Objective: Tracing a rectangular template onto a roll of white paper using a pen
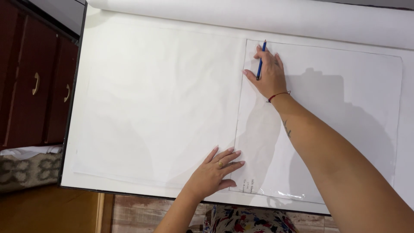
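Tracing along the left edge of a pattern sheet (327, 116), the right hand (271, 75) held a blue pencil (261, 60) in a closed grip between its fingers, the tip pointing up toward the sheet's top left corner. The sheet, a pale and slightly glossy piece, lay flat on the right half of the white paper (155, 108) that covered the desk (71, 129). A thin dark line ran down the sheet's left edge from near the pencil to the lower corner, and a similar line seemed to follow the top edge, though the view was too faint there to say whether it was drawn or only the sheet's own border. By that reading the left side was largely outlined, with the pencil at the top corner, while the right and lower edges showed no clear mark and probably remained to be traced.

The left hand (215, 170) rested flat with fingers spread, holding nothing, pressing on the paper just at the lower left corner of the sheet. A ring showed on one finger of it; a red cord sat at the right wrist.

Beyond the sheet, a roll of white paper (258, 17) lay along the far edge of the desk. To the left stood a dark wooden cabinet (39, 86) with curved handles, and below the desk's near edge a flowered garment (246, 220) was visible.
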